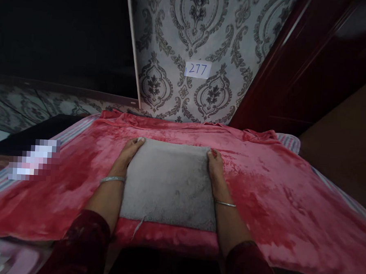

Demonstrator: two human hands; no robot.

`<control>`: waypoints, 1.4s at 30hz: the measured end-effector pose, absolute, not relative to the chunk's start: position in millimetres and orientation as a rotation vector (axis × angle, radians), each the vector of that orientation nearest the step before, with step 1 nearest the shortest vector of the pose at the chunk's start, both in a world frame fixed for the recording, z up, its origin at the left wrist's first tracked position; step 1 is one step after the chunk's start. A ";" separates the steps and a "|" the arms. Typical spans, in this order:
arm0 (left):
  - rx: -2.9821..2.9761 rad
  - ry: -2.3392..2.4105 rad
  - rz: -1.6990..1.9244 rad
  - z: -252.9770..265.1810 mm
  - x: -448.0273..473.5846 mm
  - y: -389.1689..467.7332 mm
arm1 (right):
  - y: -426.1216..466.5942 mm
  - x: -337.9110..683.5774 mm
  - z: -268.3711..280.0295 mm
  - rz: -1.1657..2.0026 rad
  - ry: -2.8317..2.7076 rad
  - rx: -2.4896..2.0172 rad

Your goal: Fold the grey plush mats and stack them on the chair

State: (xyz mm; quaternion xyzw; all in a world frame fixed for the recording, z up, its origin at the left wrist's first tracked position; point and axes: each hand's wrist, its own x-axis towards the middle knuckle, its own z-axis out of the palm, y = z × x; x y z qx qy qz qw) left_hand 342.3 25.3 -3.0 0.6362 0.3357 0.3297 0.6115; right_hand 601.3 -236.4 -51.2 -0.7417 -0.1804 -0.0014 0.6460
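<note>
A grey, plush-looking towel [168,181] is spread in front of me as a rough rectangle. My left hand [132,150] pinches its far left corner, thumb on top. At the far right corner, my right hand [215,160] grips the edge between thumb and curled fingers. A thin pale strip [138,228], perhaps a loose thread or tag, hangs from the towel's near edge. Beneath lies a red and pink fleece blanket [259,198]. Whether the towel's middle touches the blanket, I cannot tell.
Striped cloth [336,186] shows past the blanket's sides. A large dark screen [62,36] stands at the back left, before a patterned wall [195,27] bearing a paper marked 277 [198,69]. Dark red glossy furniture [284,77] rises at the right. A blurred patch covers something at the left.
</note>
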 end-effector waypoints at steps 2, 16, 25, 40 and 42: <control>1.479 0.784 0.760 -3.2 342.1 26.7 | -234.9 600.8 -49.9 -0.054 -0.474 -1.736; 1.618 0.935 0.827 -1.9 349.1 26.3 | -230.2 600.4 -49.0 -0.074 -0.457 -1.759; 1.857 1.135 0.921 1.5 352.6 31.6 | -231.2 586.4 -42.0 -0.181 -0.616 -1.961; 1.654 0.885 0.740 3.0 337.2 19.3 | -243.3 582.3 -35.4 -0.096 -0.657 -2.034; 1.694 0.963 0.800 2.9 340.3 21.3 | -248.4 582.7 -33.6 -0.047 -0.692 -2.054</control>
